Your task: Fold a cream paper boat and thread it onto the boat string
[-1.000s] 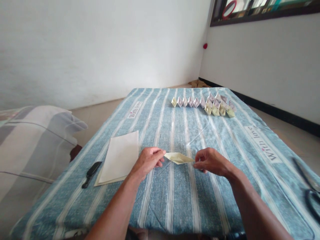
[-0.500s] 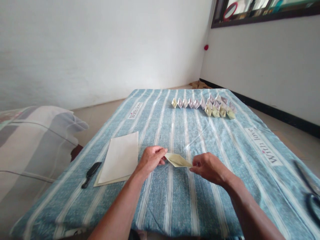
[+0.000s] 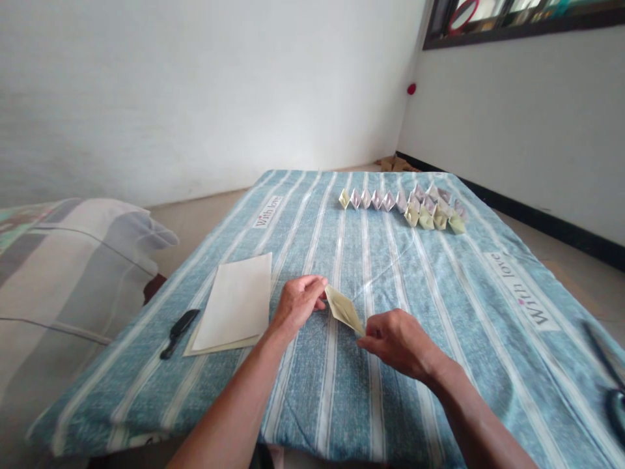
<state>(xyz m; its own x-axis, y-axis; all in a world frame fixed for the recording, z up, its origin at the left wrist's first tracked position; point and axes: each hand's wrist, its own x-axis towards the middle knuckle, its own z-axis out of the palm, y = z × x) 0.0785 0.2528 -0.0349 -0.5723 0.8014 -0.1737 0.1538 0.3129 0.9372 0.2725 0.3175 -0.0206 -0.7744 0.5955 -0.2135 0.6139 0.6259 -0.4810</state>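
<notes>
A pale yellow folded paper boat [image 3: 344,309] is held between my two hands above the striped cloth. My left hand [image 3: 301,298] pinches its far-left tip between thumb and fingers. At the opposite, near-right tip, my right hand [image 3: 394,339] is closed, thumb against curled fingers. The boat slants down from left to right, its long opening partly showing. To the left of my left hand lie sheets of paper [image 3: 238,303], white on top with a yellowish edge beneath.
Blue striped cloth [image 3: 303,404] covers the table. A black-handled folding knife or similar tool [image 3: 178,333] lies left of the paper. Several folded paper boats [image 3: 426,212] stand in rows at the back right. Scissors [image 3: 608,371], blurred, lie at the right edge. A draped fabric [image 3: 83,260] is at left.
The paper boat has turned so its right end points more toward me. My right hand has moved nearer and slightly left, while my left hand stays almost in place.
</notes>
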